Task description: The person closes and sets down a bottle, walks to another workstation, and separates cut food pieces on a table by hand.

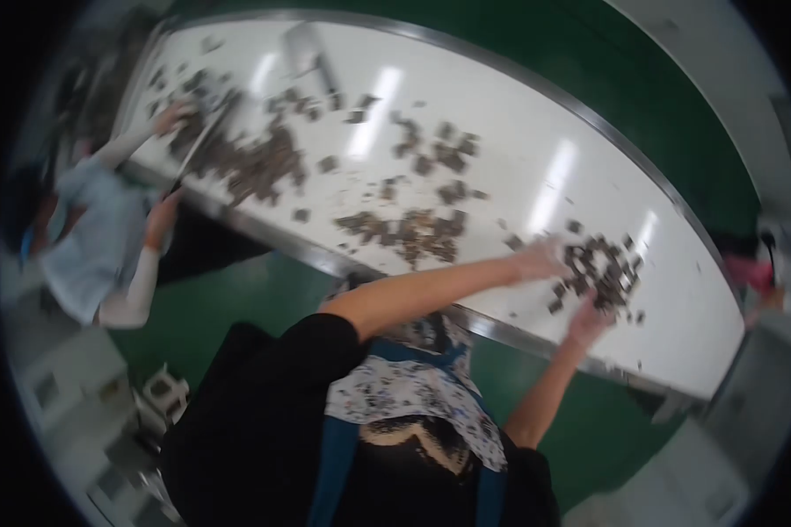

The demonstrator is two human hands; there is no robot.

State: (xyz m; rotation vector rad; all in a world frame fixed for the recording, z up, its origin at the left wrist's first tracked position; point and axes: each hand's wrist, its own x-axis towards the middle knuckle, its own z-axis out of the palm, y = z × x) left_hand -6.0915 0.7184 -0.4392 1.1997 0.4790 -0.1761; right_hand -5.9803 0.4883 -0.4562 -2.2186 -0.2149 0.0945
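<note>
A loose pile of small dark brown, squarish pieces (622, 279) lies on the right part of the long white table (510, 97). At the pile's left edge is my left hand (540, 259), blurred, its fingers reaching out toward the pieces. My right hand (591, 321) is at the near side of the same pile, fingers stretched out and touching or almost touching it. Both hands look open, and I make out nothing gripped in either. What the pieces are made of cannot be told through the blur.
More brown pieces (404, 233) lie along the table's middle, with a larger heap (259, 162) farther left. There a co-worker (97, 237) holds a long thin tool (206, 140). A wide flat tool with a dark handle (329, 77) lies near the far metal rim (431, 37).
</note>
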